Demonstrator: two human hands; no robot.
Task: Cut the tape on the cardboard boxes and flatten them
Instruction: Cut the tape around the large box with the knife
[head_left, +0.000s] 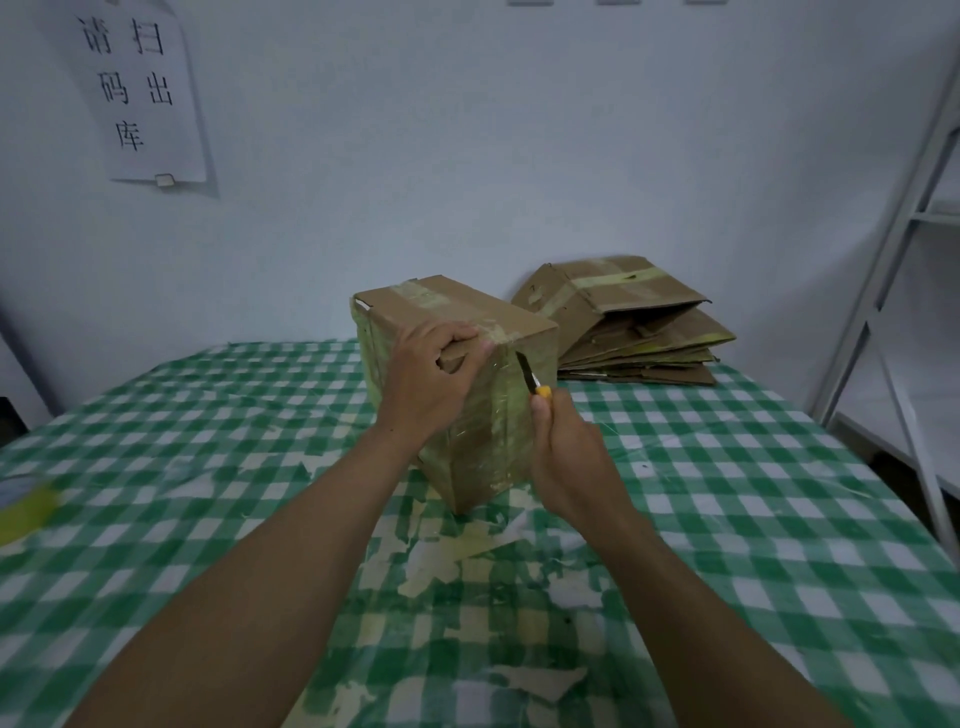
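Task state and hand pose. A stack of flattened boxes (636, 332) lies at the far right of the table (753, 509), against the wall, so part of the work appears done. One cardboard box (457, 312) stands assembled near the table's middle, its near face and top seam covered by yellowish tape (501, 421); this box is judged to be at the cutting step, with flattening not yet done. The left hand (426, 379) curls its fingers over the box's upper near edge and steadies it. The right hand (566, 452) grips a yellow-tipped utility knife (532, 379), with the blade angled upward beside the box's right near edge, close below the top corner. Whether the blade touches the tape cannot be told.
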